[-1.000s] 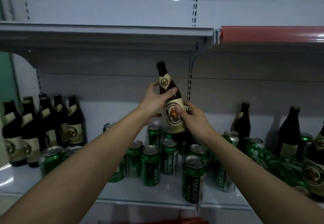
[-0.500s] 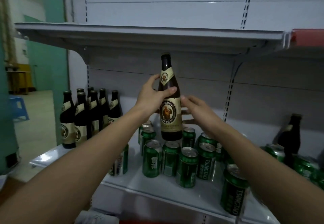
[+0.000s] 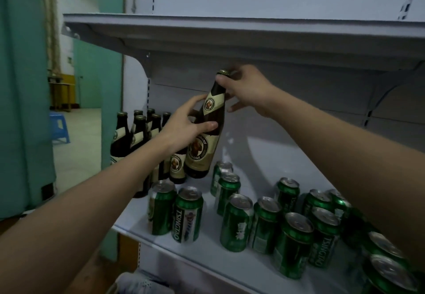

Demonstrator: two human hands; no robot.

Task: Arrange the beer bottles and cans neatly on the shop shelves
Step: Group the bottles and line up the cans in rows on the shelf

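A dark brown beer bottle (image 3: pixel 204 146) with a cream label hangs tilted above the white shelf (image 3: pixel 230 263), its base just right of a group of several matching bottles (image 3: pixel 138 137) standing at the shelf's left end. My left hand (image 3: pixel 186 125) grips its body. My right hand (image 3: pixel 246 86) pinches its neck just below the gold cap. Several green Tsingtao cans (image 3: pixel 236 222) stand loosely across the shelf below and to the right.
An upper white shelf (image 3: pixel 230 36) runs close above the bottle's cap. Its bracket (image 3: pixel 388 88) juts out at the right. To the left lie a green wall, an open floor and a blue stool (image 3: pixel 58 128).
My view has swung left. The bottle has moved left toward the bottle group and now tilts. My right hand has gone from its label side up to the neck.
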